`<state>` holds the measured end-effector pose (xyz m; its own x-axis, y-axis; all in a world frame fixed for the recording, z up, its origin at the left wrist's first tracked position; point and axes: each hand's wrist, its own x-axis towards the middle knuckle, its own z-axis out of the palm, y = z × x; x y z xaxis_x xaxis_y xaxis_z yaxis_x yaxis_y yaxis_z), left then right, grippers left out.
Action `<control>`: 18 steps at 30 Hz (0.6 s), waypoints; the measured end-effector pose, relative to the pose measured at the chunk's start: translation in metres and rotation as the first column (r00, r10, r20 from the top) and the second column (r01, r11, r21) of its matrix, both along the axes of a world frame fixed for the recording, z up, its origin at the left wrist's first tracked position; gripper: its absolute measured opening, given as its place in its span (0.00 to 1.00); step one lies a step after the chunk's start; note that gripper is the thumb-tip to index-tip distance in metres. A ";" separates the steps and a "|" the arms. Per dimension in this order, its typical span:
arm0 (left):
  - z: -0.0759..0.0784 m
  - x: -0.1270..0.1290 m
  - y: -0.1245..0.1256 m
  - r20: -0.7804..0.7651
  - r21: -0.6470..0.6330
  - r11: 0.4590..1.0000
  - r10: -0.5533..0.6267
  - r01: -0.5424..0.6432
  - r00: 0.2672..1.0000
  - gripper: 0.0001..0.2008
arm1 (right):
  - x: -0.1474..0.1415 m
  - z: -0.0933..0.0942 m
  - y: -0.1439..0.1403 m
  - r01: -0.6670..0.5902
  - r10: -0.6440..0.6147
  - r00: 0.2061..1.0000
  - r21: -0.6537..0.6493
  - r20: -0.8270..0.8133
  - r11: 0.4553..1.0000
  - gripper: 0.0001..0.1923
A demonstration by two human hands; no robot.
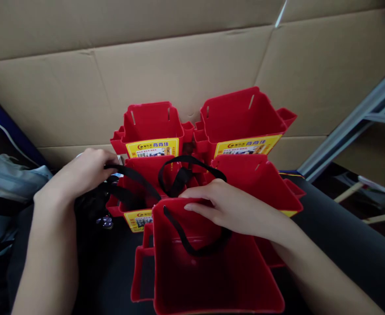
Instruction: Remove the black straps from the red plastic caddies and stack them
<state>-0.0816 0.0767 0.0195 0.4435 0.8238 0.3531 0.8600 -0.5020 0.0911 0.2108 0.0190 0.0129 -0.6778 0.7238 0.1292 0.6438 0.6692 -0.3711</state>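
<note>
Two hands work a black strap (182,175) over red bins. Left hand (80,175) pinches the strap's left end; right hand (225,205) rests on the near bin (212,280) rim, fingers closed on a strap loop. Step, as judged: fitting the strap; next needs threading. Strap runs left-right; bin opens upward, by the cardboard (179,65).

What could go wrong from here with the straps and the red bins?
1. The black strap loops through the nearest red bin and up under the right hand; a pull might tip or drag that bin.
2. The left hand grips another strap running across the bins behind; the two straps could tangle at the middle loop.
3. The bins stand packed together, so one shifting may knock the rear bins.
</note>
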 end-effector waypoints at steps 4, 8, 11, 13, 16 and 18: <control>0.000 0.026 -0.017 -0.080 -0.066 0.978 -0.201 0.196 0.976 0.23 | 0.000 -0.001 0.000 0.011 -0.011 0.999 -0.018 -0.031 1.000 0.11; 0.000 0.057 -0.017 -0.030 -0.318 0.829 -0.494 0.460 0.869 0.11 | 0.000 -0.002 -0.001 0.005 -0.006 0.999 -0.024 -0.045 1.000 0.12; 0.001 0.041 -0.003 -0.054 -0.212 0.920 -0.348 0.330 0.936 0.10 | 0.000 -0.002 -0.001 0.009 -0.010 1.000 -0.020 -0.019 1.000 0.12; 0.002 0.021 0.006 -0.068 -0.101 0.975 -0.205 0.198 0.976 0.10 | -0.001 -0.002 -0.001 0.019 -0.019 1.000 -0.009 0.006 1.000 0.12; 0.002 0.002 0.010 -0.076 -0.113 0.985 -0.142 0.133 0.987 0.10 | 0.000 -0.002 -0.001 0.035 -0.035 0.999 0.008 0.026 0.999 0.12; 0.003 0.000 0.008 -0.008 -0.106 0.985 -0.140 0.139 0.990 0.09 | 0.000 -0.001 -0.002 0.044 -0.044 0.998 0.010 0.039 0.999 0.13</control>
<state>-0.0820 0.0843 0.0224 0.5614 0.7857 0.2599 0.7840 -0.6055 0.1367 0.2108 0.0171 0.0123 -0.6502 0.7517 0.1098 0.6865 0.6433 -0.3389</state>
